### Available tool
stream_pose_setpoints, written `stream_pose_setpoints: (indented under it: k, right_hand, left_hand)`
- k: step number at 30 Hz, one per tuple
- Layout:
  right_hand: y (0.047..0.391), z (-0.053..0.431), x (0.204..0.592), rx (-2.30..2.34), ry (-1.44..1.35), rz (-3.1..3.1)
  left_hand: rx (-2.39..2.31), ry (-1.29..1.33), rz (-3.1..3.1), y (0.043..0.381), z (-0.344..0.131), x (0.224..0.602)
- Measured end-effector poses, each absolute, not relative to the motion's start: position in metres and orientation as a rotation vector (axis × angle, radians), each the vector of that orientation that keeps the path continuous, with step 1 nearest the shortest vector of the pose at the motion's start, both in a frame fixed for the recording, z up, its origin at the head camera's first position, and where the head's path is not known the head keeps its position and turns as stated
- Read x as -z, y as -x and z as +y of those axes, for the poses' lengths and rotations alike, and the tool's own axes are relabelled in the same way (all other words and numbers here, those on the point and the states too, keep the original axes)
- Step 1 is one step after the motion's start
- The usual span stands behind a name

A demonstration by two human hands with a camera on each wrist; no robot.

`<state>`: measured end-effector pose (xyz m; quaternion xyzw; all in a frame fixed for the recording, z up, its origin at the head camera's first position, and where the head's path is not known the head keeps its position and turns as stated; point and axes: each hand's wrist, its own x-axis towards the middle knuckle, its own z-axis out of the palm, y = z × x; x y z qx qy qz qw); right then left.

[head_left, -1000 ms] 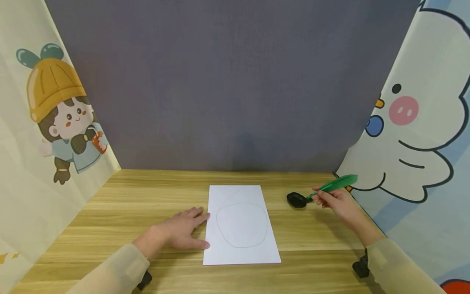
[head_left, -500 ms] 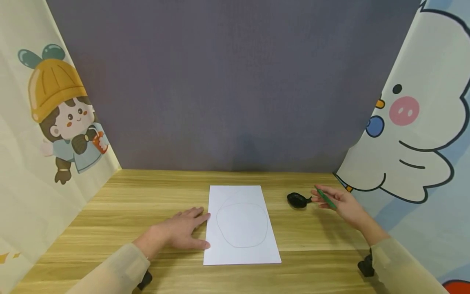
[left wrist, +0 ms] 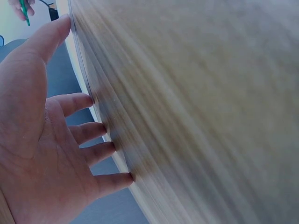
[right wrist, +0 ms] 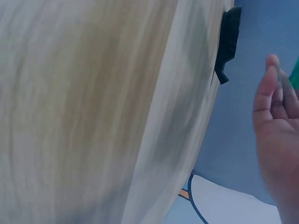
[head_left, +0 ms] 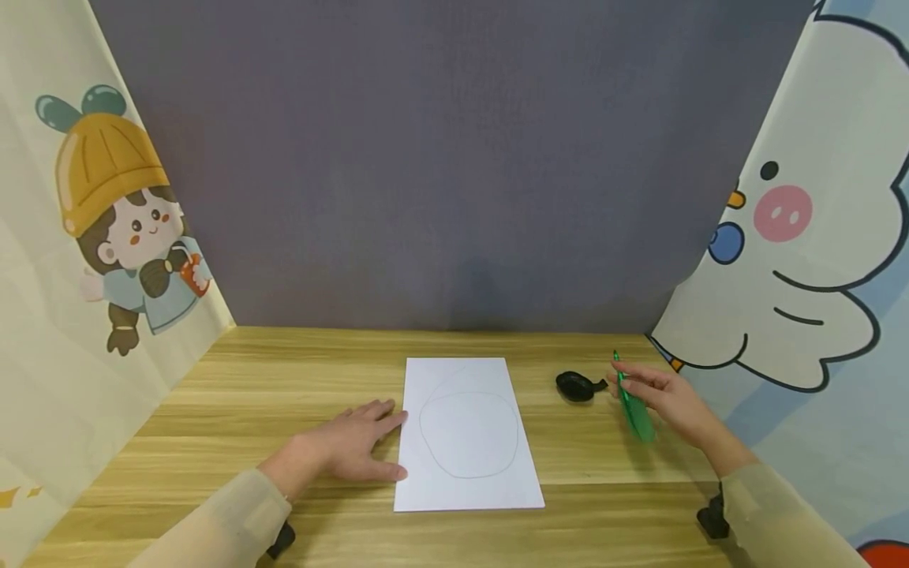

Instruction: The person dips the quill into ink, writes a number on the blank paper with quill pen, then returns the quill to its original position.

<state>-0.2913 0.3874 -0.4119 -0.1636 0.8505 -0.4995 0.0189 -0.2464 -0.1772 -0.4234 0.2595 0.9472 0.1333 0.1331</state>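
In the head view, a white sheet of paper (head_left: 469, 493) lies on the table with a thin rounded outline drawn on it. My left hand (head_left: 348, 448) rests flat on the wood at its left side, fingers spread, thumb and index fingertips at the paper's edge. My right hand (head_left: 663, 396) pinches a green feather-shaped pen (head_left: 637, 416) above the table. The pen's thin tip points away from me and its broad end hangs towards me. Just left of that hand sits a black oval pen base (head_left: 577, 386) with a short neck, apart from the pen.
The wooden table (head_left: 298, 363) ends at a dark grey upright panel (head_left: 454, 173). Cartoon-printed sheets stand at both sides, with the right sheet (head_left: 795, 315) close beyond my right hand.
The pen has come away from the black base and swung round, its broad end turning from far right to towards me. My right hand has shifted slightly right. The left hand stays still.
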Motion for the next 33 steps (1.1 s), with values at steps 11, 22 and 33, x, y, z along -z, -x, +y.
stream_pose_setpoints:
  k: [11,22,33]
  right_hand:
    - [0.3,0.394,0.425,1.242,0.441,2.689]
    - [0.306,0.391,0.432,0.909,0.51,2.888]
    - [0.308,0.383,0.433,0.808,0.499,2.904]
  left_hand:
    - [-0.394,-0.752,2.747,0.247,-0.178,0.424]
    - [-0.387,-0.746,2.748,0.248,-0.177,0.425]
    - [-0.35,-0.687,2.797,0.248,-0.167,0.421]
